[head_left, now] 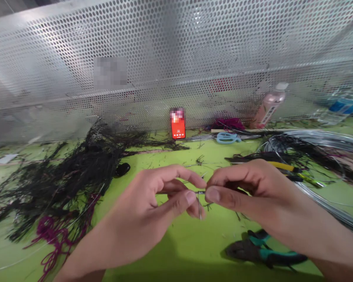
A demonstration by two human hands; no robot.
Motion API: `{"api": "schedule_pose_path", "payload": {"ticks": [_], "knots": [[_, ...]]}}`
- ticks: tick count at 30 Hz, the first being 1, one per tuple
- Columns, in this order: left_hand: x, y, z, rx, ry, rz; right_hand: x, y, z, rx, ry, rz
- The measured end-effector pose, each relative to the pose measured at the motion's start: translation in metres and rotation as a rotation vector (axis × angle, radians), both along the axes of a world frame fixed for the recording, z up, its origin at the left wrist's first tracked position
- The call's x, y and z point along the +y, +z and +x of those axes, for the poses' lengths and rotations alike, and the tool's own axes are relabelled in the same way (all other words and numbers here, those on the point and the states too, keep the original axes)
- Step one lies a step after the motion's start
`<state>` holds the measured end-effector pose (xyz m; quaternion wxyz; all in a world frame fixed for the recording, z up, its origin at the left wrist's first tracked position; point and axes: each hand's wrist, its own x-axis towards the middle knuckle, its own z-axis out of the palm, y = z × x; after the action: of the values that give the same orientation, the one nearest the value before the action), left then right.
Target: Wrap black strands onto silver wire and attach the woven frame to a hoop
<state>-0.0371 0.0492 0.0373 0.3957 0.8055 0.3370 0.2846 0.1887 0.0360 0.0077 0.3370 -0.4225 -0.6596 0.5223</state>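
Observation:
Both of my hands meet over the middle of the green table. A thin metal wire (200,207) runs between them, with a short end pointing down. My left hand (161,199) pinches the wire between thumb and fingers. From the other side, my right hand (244,192) grips it with thumb and forefinger, the fingertips almost touching those of the left. A dark bit shows where the wire enters the right fingertips; its kind is too small to make out. Below the right hand lie pliers (253,250) with green and black handles.
A heap of black strands (76,176) and purple yarn (48,235) covers the left. Behind stand a phone (178,127), blue-handled scissors (228,138), a pink bottle (269,105) and a water bottle (342,105) against a perforated metal panel (164,47). Coiled wire (326,137) lies right.

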Motion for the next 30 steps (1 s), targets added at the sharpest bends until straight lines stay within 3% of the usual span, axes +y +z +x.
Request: {"api": "schedule_pose_path", "payload": {"ticks": [2, 5, 7, 11, 19, 26, 30], "knots": [[0.001, -0.002, -0.002, 0.088, -0.007, 0.182, -0.002, 0.001, 0.002, 0.003, 0.004, -0.019], [0.005, -0.008, -0.003, 0.225, 0.02, 0.675, -0.004, 0.001, 0.002, 0.008, 0.007, -0.02], [0.008, -0.012, -0.004, 0.22, 0.004, 0.903, -0.003, 0.002, 0.001, 0.015, 0.015, 0.001], [0.011, -0.015, -0.008, 0.178, -0.069, 1.035, -0.001, 0.001, 0.0, 0.054, 0.034, -0.005], [0.013, -0.014, -0.008, 0.159, -0.04, 0.978, 0.002, 0.001, 0.002, 0.043, 0.033, -0.011], [0.007, -0.008, -0.001, 0.157, 0.134, 0.605, 0.0, 0.002, -0.001, 0.03, 0.014, 0.0], [0.001, -0.002, -0.003, 0.179, 0.132, 0.313, 0.0, 0.003, -0.005, 0.026, 0.026, 0.013]]}}
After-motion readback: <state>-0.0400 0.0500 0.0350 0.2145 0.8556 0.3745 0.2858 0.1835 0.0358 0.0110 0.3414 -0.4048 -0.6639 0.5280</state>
